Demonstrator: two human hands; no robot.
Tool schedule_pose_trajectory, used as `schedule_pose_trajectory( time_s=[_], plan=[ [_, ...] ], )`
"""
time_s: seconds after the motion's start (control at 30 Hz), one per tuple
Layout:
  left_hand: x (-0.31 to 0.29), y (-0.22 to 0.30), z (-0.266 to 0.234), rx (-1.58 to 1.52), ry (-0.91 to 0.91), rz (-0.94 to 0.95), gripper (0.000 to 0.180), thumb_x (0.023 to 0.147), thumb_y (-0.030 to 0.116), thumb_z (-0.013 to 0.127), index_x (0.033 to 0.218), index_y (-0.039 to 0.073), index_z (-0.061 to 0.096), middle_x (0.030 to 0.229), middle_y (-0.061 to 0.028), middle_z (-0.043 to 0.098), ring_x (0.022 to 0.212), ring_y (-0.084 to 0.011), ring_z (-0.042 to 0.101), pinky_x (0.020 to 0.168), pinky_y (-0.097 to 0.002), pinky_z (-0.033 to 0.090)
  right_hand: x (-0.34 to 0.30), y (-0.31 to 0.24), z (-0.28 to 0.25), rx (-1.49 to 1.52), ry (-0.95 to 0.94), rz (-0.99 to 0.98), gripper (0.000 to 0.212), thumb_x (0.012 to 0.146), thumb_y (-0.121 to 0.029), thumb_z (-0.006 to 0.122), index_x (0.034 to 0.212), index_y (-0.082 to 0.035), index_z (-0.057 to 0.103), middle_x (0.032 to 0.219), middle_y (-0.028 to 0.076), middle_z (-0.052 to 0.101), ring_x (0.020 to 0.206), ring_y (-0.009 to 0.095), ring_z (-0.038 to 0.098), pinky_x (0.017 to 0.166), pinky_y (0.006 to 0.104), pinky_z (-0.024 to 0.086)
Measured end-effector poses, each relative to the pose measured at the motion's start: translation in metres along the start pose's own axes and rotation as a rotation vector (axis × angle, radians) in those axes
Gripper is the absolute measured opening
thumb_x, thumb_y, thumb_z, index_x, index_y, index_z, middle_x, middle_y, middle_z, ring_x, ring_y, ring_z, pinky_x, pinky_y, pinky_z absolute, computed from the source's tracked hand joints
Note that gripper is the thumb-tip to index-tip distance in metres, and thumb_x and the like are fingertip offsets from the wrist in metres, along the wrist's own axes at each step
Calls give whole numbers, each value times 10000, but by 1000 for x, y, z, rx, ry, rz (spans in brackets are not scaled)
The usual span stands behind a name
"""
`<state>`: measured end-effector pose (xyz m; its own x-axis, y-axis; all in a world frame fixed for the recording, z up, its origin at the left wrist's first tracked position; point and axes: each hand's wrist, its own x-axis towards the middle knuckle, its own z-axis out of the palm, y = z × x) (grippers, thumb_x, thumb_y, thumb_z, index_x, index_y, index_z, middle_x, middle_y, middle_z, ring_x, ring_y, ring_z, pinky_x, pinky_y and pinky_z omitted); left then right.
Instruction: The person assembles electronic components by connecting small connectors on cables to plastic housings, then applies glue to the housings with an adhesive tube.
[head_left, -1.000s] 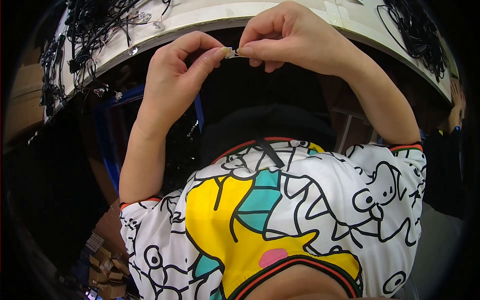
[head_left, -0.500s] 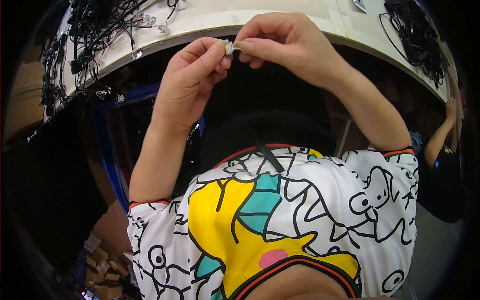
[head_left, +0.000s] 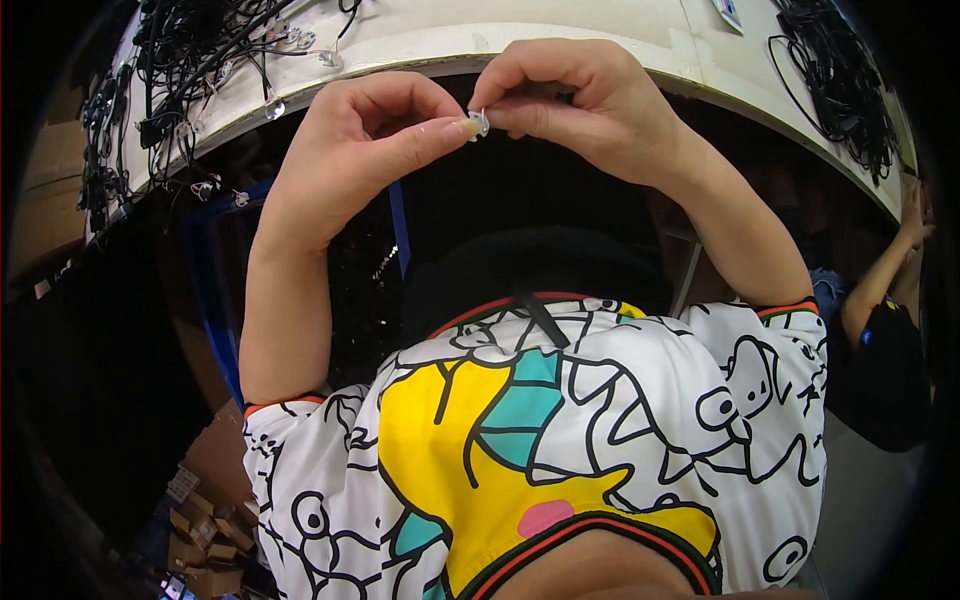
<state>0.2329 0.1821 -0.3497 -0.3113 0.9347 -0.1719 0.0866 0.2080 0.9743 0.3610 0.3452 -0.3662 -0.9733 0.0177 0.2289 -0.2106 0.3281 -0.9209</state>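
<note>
Just off the table's near edge, I hold a small clear-white plastic piece (head_left: 480, 123) between both hands. My left hand (head_left: 355, 150) pinches it from the left with thumb and forefinger. From the right, my right hand (head_left: 585, 110) closes thumb and forefinger at its other side, where a short pale wire or tab shows. The fingertips hide much of the piece, so its exact kind is not clear. Several similar small clear-white ends (head_left: 273, 108) on thin wires hang at the table edge to the left.
Tangled black cables (head_left: 190, 60) cover the left of the white table (head_left: 430, 45). Another black cable bundle (head_left: 835, 85) lies at right, near a co-worker's hand (head_left: 915, 215). Below left stand a blue-rimmed bin (head_left: 215, 300) and small cardboard boxes (head_left: 205, 530).
The piece has shifted slightly right and down and is turned, with its yellow spot no longer showing. My left hand has rotated, its thumb now pointing right. The co-worker's hand has moved slightly.
</note>
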Motion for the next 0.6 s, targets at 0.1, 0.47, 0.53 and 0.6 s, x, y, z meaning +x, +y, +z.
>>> schedule_pose_trajectory(
  time_s=[0.1, 0.47, 0.53, 0.6],
  plan=[
    [3, -10, 6, -130, 49, 30, 133, 763, 126, 636, 805, 4, 604, 719, 12, 569, 667, -35, 494, 612, -158, 374, 0, 4, 2, -21, 107, 11, 78, 770, -49, 592, 836, -12, 610, 726, 50, 605, 654, 109, 572, 607, 214, 464],
    [10, -18, 23, -627, 245, -19, 136, 760, 165, 640, 771, 36, 600, 680, 19, 537, 595, -31, 417, 550, -162, 308, -8, 11, 10, -558, 404, -429, 143, 704, -30, 649, 844, -60, 638, 814, 57, 638, 691, 191, 619, 594, 228, 502],
    [9, -15, 25, -656, 245, -32, 137, 758, 167, 642, 767, 37, 599, 676, 18, 535, 588, -31, 406, 540, -163, 298, -10, 10, 9, -566, 409, -435, 146, 703, -30, 649, 845, -62, 638, 813, 60, 638, 692, 187, 621, 595, 226, 504],
    [7, -14, 25, -681, 179, -14, 143, 758, 173, 645, 773, 37, 601, 678, 17, 538, 591, -31, 406, 543, -161, 300, -11, 10, 8, -574, 413, -444, 148, 703, -29, 648, 846, -64, 639, 812, 63, 638, 693, 183, 623, 595, 225, 506]
  ],
)
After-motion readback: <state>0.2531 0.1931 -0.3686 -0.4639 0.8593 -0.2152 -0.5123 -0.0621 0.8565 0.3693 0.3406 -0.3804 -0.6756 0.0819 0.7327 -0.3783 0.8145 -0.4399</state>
